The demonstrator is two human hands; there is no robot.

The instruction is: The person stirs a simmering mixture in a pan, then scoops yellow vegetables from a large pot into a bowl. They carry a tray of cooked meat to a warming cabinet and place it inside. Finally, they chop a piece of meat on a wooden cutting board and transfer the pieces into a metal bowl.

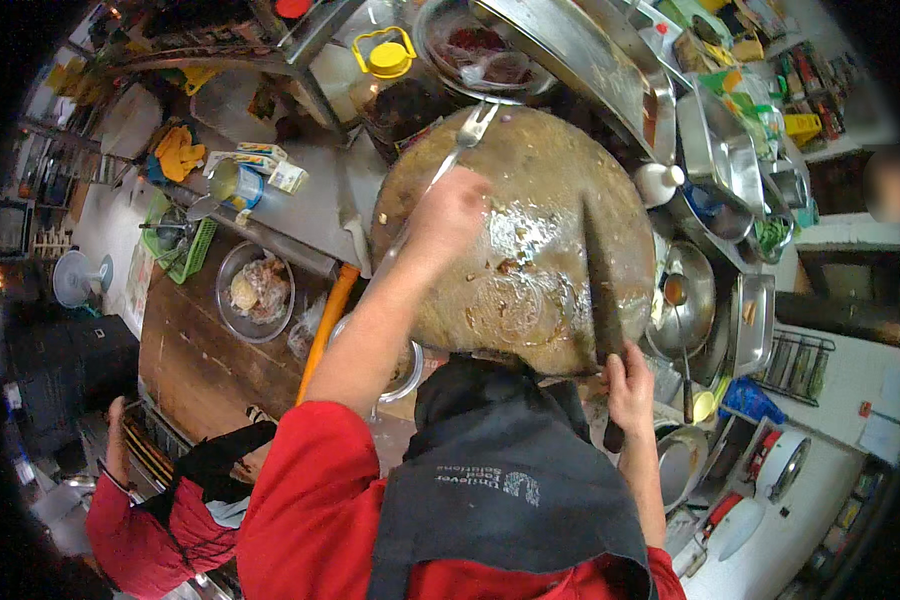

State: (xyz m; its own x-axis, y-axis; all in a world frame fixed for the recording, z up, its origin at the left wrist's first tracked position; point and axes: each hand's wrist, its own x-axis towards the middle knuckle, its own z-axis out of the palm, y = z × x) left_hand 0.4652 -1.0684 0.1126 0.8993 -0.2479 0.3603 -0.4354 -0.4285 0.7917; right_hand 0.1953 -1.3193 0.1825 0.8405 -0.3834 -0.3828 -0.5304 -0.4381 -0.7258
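Note:
A large round wooden chopping block (435,187) fills the middle of the view, its surface wet and greasy with small brown scraps. My left hand (450,210) is closed over the block's left part, next to the handle of a metal carving fork (474,129) whose prongs point to the far edge; its fingers hide whether they grip it. At the near right edge my right hand (630,382) holds a large dark-bladed knife (604,292) by its handle, the blade lying along or just above the block.
Left of the block, a bowl of raw-looking food (255,292) stands on a wooden table (187,352). A wok with a ladle (694,315) and a white bottle (656,185) are at the right. Beyond the block sits a basin of dark red contents (435,67). A co-worker (165,525) is at lower left.

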